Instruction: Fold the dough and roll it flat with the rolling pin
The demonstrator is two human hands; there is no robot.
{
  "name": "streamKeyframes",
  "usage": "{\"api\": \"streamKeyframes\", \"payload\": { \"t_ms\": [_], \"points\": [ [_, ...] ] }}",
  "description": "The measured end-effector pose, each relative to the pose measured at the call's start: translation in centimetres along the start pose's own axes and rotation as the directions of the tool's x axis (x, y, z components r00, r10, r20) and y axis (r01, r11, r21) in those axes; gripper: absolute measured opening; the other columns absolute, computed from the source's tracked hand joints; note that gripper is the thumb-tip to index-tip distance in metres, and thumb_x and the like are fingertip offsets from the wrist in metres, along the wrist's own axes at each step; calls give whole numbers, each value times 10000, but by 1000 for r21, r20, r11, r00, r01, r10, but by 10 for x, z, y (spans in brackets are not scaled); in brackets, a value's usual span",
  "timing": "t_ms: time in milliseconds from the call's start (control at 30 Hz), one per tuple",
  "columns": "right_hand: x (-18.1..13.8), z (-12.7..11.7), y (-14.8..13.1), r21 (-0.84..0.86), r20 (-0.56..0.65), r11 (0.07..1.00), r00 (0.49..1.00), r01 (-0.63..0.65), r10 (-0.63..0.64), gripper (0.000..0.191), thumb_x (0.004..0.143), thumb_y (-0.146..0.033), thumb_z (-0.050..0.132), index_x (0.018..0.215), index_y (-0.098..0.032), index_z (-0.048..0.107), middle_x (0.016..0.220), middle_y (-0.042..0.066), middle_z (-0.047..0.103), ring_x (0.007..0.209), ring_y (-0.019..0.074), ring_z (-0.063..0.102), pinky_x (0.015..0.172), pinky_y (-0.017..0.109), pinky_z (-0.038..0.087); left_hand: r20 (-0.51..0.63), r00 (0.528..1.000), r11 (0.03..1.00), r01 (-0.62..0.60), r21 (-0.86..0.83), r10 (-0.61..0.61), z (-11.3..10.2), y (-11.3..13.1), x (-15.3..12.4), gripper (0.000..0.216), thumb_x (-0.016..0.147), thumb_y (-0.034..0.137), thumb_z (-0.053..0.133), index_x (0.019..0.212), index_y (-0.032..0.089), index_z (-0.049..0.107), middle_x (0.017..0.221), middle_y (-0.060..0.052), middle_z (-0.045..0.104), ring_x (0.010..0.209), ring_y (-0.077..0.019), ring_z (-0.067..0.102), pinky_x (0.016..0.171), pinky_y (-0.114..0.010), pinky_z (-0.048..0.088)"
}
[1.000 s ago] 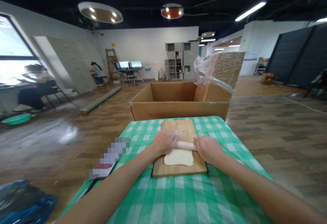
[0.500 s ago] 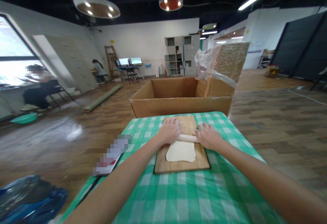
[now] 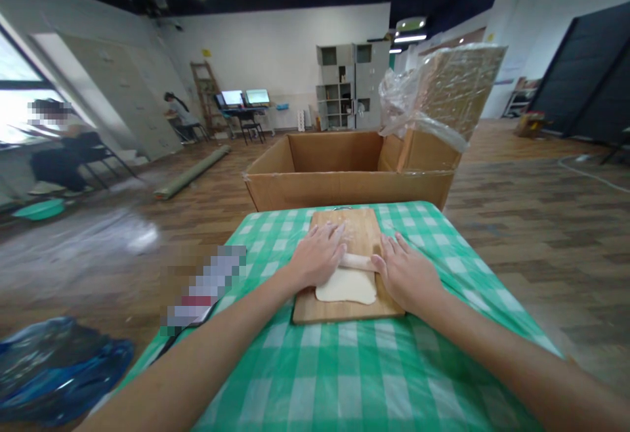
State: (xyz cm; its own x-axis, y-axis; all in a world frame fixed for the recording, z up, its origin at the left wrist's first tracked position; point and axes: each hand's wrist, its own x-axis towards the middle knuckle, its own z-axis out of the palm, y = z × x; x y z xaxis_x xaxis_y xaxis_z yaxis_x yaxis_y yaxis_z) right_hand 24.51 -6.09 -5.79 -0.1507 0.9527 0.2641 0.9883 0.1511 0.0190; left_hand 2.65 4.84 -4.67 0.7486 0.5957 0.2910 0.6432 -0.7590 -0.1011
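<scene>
Checked tablecloth [image 3: 335, 373]; two hands [image 3: 317, 255] [image 3: 411, 274] on one rolling pin [image 3: 358, 262].

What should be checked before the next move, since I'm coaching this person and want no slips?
1. Left hand on the rolling pin: ok, it lies over one end.
2. Right hand on the other end: ok, thumb against the pin, fingers stretched out.
3. Dough within the cutting board: ok, its visible edges stay inside.
4. Board resting on the checked tablecloth: ok, it lies flat.
5. Dough even in thickness: cannot tell from this view.
6. Pin's tips free of damage: cannot tell, the hands cover them.
</scene>
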Motion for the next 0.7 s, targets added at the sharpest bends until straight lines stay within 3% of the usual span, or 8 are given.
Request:
{"api": "streamKeyframes", "payload": {
  "t_ms": [133, 333, 533, 700],
  "points": [
    [1, -2, 0, 26, 24, 998, 998, -55, 54, 680, 1080, -431, 192, 1503, 38, 444, 1499, 264, 516, 1427, 376, 449, 1170, 529, 345, 9, 1000, 1000, -23, -14, 23, -2, -1, 8, 517, 1072, 395, 253, 1495, 160, 432, 1526, -141, 508, 1416, -292, 440, 1155, -518, 346],
    [12, -9, 9, -67, 96, 987, 986, 146, -139, 539, 1076, -253, 205, 1332, -101, 654, 1456, 213, 575, 1341, 365, 532, 1161, 571, 327, 7, 998, 998, -68, -14, 68, -7, -4, 20, 451, 1052, 372, 335, 1388, 157, 546, 1453, -155, 555, 1341, -304, 496, 1107, -511, 397],
    [23, -8, 20, -159, 111, 965, 975, 208, -192, 451, 1050, -213, 307, 1391, -108, 583, 1457, 247, 554, 1314, 385, 540, 1095, 579, 386, 23, 978, 973, -208, 97, 207, 2, -13, 31, 388, 1054, 299, 357, 1259, 138, 645, 1355, -177, 598, 1249, -313, 521, 1041, -503, 437],
    [35, -11, 31, -165, 135, 958, 967, 236, -215, 418, 1035, -193, 350, 1367, -113, 591, 1301, 248, 651, 1219, 374, 605, 1014, 534, 458, 52, 972, 967, -232, 110, 227, 9, -21, 48, 310, 1006, 236, 456, 1145, 129, 711, 1235, -196, 641, 1184, -322, 538, 1015, -530, 437]
  ]
}}
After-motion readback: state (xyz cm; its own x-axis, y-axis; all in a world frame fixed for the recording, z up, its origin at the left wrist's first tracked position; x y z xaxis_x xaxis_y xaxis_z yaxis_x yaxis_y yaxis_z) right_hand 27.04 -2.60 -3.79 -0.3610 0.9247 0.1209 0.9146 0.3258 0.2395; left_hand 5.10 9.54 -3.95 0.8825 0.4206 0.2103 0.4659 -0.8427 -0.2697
